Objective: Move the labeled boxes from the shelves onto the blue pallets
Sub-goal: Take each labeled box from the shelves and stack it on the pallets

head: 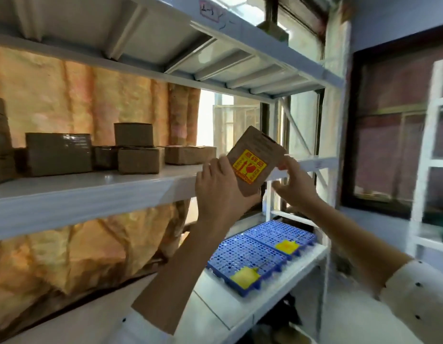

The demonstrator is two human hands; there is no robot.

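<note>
One cardboard box (255, 160) with a yellow-and-red label (250, 166) is held up in the air in front of the middle shelf (91, 192), just past its front edge. It is tilted, its long axis running from lower left to upper right, the labelled face turned toward the camera. The left hand (220, 192) grips its lower left side with curled fingers; the right hand (293, 184) pinches its right edge with the fingertips. Both hands hold the one box.

About five more brown boxes (141, 160) stand on the middle shelf to the left, well apart from the held one; one small box sits stacked on others. The shelf's right part is open.

Two blue pallets (252, 254) lie side by side on the lower shelf (240, 309), each carrying one yellow tag (245, 276).
</note>
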